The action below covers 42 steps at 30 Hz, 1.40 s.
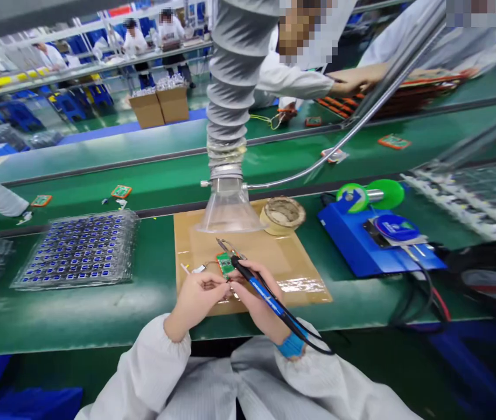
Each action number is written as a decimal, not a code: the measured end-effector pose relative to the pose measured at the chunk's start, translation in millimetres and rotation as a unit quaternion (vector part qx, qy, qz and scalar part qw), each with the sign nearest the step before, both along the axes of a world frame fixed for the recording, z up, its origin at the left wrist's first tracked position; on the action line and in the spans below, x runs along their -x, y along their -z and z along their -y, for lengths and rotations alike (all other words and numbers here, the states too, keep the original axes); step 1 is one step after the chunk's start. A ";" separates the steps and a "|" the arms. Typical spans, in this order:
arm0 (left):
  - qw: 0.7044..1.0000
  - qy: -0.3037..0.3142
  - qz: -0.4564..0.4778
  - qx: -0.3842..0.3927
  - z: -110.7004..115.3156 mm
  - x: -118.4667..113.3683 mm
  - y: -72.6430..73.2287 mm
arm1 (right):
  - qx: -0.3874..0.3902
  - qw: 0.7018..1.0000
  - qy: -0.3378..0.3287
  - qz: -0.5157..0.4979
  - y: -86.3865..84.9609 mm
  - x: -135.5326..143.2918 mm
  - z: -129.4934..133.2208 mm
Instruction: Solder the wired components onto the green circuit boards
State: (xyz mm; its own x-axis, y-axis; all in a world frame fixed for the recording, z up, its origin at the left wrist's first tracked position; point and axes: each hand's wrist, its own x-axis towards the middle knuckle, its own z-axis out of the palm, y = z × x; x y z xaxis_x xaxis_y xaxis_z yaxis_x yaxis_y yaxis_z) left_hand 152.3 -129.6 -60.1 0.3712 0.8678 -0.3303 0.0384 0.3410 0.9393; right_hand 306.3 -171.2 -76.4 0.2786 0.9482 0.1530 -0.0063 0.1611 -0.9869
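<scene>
A soldering iron (265, 293) with a blue and black handle lies across my right hand (263, 294), its cord trailing over the wrist. The iron's tip points up and away, past a small green circuit board (225, 263) with an orange edge. My left hand (199, 298) is closed in a pinch, its fingertips meeting those of my right hand just below the board. Whatever sits between these fingertips is too small to make out. Beside the left hand, a small white connector (199, 269) joins the board by a thin wire. Under both hands lies a brown mat (292, 268).
Above the mat hangs a fume-extractor hood (231, 207). A round tan container (283, 214) stands behind the mat. On the right is a blue solder feeder (362, 239); on the left, clear trays of blue parts (77, 248). Across the green conveyor (164, 175), co-workers handle boards.
</scene>
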 end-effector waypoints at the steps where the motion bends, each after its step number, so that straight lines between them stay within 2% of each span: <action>1: 1.000 0.002 -0.006 -0.003 0.5 0.0 -0.7 | 0.005 1.000 0.000 -0.013 -2.7 1.2 -0.8; 6: 0.997 0.022 -0.054 -0.045 -0.6 2.7 -0.1 | 0.018 0.999 -0.002 -0.029 -6.6 1.2 -1.4; 18: 0.981 0.075 -0.132 -0.119 -10.9 9.5 -3.8 | 0.019 0.999 -0.003 0.037 4.9 0.5 -5.5; 21: 0.954 0.111 -0.188 -0.204 -23.2 13.2 -5.3 | 0.021 0.998 -0.003 0.059 9.7 0.4 -5.6; 24: 0.892 0.133 -0.285 -0.325 -42.8 14.9 -6.0 | 0.019 0.995 0.031 0.098 15.2 -4.4 -4.3; 26: 0.859 0.155 -0.340 -0.349 -55.9 14.1 -4.8 | 0.014 0.991 0.059 0.120 18.1 -11.1 -2.2; 28: 0.841 0.186 -0.382 -0.336 -66.1 11.7 -2.4 | 0.008 0.987 0.076 0.144 20.6 -19.6 1.4; 32: 0.819 0.212 -0.423 -0.324 -75.4 7.1 1.2 | -0.013 0.975 0.105 0.196 25.8 -34.7 10.6; 36: 0.812 0.232 -0.420 -0.333 -76.7 7.2 1.3 | -0.012 0.974 0.124 0.192 31.2 -38.9 16.0; 42: 0.809 0.242 -0.415 -0.340 -76.1 8.9 0.3 | -0.009 0.975 0.095 0.202 34.6 -35.6 15.2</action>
